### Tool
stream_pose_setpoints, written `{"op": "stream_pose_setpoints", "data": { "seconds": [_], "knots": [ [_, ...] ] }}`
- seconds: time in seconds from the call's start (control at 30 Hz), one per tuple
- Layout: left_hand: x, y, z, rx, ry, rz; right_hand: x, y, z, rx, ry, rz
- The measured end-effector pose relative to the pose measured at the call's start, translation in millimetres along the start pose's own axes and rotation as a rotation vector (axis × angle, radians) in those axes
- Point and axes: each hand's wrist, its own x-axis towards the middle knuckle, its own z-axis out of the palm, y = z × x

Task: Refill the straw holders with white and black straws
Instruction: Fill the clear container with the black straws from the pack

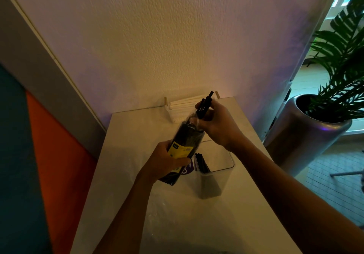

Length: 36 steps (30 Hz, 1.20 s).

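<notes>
Nearest the camera, a sheet of clear plastic wrap point(167, 214) lies crumpled on the white table point(126, 135), close to its near edge; in the dim light its outline is hard to trace.

Beyond it, toward the middle of the table and nearer the right edge, stands a clear rectangular straw holder point(214, 175). A few black straws point(201, 163) lean inside against its left wall.

Just left of the holder and above the surface, the left hand point(167, 161) has its fingers wrapped round the lower end of a pack of black straws point(187, 137), a clear sleeve with a yellow label point(180, 150). The pack is tilted, its open top pointing up and away toward the far right corner. A purple-and-white printed item point(187, 170) shows just under the hand; what it is cannot be made out.

At the top of the pack, the right hand point(218, 123) pinches several loose black straws point(205, 104) between thumb and curled fingers, their upper ends sticking out past the fingers and their lower ends still within the mouth of the sleeve.

At the far edge, against the wall point(177, 37), a rack of white straws point(181, 107) lies on its side.

Off the table's right side, on the floor, stands a silver planter point(307, 133) with a green palm point(340, 57).
</notes>
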Motion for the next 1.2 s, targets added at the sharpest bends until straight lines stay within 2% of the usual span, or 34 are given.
{"op": "stream_pose_setpoints", "data": {
  "seconds": [0.17, 0.53, 0.77, 1.2],
  "knots": [
    [-2.9, -1.1, 2.0, -0.021, -0.008, -0.015, -1.1, -1.4, 2.6, -0.037, 0.077, -0.043],
    [-0.5, -6.6, 3.4, -0.01, -0.01, -0.009, -0.7, -0.1, -0.2, -0.01, 0.116, -0.067],
    [1.1, -4.1, 4.2, 0.002, 0.004, 0.013, -2.2, 1.8, -0.9, -0.094, 0.015, -0.051],
    [-3.4, -6.0, 10.4, -0.018, 0.033, 0.023, -0.1, 1.8, 3.3, -0.012, 0.169, -0.096]
  ]
}}
